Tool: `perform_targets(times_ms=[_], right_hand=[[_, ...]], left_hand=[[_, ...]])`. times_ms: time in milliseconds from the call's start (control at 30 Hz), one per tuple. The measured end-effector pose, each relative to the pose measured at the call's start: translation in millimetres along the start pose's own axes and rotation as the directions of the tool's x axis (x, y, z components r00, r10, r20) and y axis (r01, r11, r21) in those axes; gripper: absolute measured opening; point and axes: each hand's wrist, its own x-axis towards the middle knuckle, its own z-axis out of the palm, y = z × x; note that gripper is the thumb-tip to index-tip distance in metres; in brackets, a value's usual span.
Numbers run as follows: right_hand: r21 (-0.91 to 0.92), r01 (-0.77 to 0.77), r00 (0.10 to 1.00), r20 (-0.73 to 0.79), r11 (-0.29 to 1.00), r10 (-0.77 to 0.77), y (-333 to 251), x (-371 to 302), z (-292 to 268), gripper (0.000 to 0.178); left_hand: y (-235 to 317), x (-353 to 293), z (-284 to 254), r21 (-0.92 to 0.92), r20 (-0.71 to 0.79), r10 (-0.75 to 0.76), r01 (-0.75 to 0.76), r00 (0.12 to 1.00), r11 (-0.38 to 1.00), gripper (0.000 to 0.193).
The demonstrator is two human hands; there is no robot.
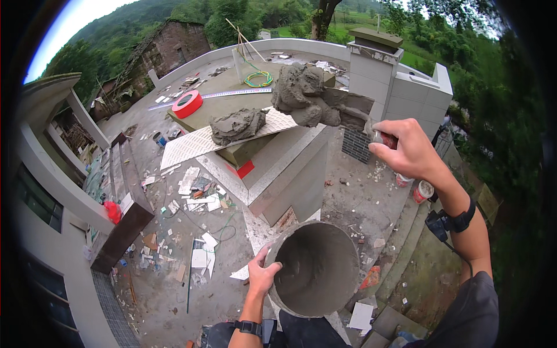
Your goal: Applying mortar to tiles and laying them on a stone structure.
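The right hand grasps a trowel by its reddish handle, fingers wrapped round it. The blade points left, away from the hand, with a thick, lumpy heap of wet grey mortar on its far part. This heap is over the right end of a pale ribbed tile; whether the two touch, I cannot tell. A second, smaller mound of mortar sits on the tile, left of the heap.

The tile lies at a tilt over the top of a pillar, with a brownish block beneath it. A red patch shows on the pillar just below the block.

The left hand holds a bucket by its left rim, thumb over the edge and the other fingers outside. The bucket is near the person's body, its mouth facing up, its inner wall coated with grey mortar.

Behind the tile lie a red tape roll, a white measuring strip and a coil of green wire. Broken tile pieces litter the ground on the left, and two pails stand beyond the pillar on the right.
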Motion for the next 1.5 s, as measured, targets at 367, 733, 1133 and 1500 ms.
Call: perform_targets(times_ms=[367, 733, 1133, 1500], right_hand=[[-0.404, 0.095, 0.987, -0.083, 0.91, -0.14, 32, 96, 86, 0.022], [0.053, 0.095, 0.951, -0.301, 0.994, -0.075, 20, 53, 45, 0.039], [-0.096, -0.103, 0.766, 0.627, 0.99, 0.141, -29, -225, 149, 0.02], [-0.481, 0.053, 0.793, 0.553, 0.875, 0.256, -86, -186, 396, 0.013]], left_hand=[[-14, 2, -13, 0.042, -0.006, 0.058, -0.057, 0.998, 0.997, 0.069], [-16, 3, -20, 0.005, -0.032, 0.048, -0.047, 0.998, 0.999, 0.061], [-28, 8, -30, 0.011, 0.02, -0.021, 0.021, 1.0, 1.0, 0.075], [-19, -10, -7, 0.174, 0.112, -0.004, -0.016, 0.994, 0.985, 0.077]])
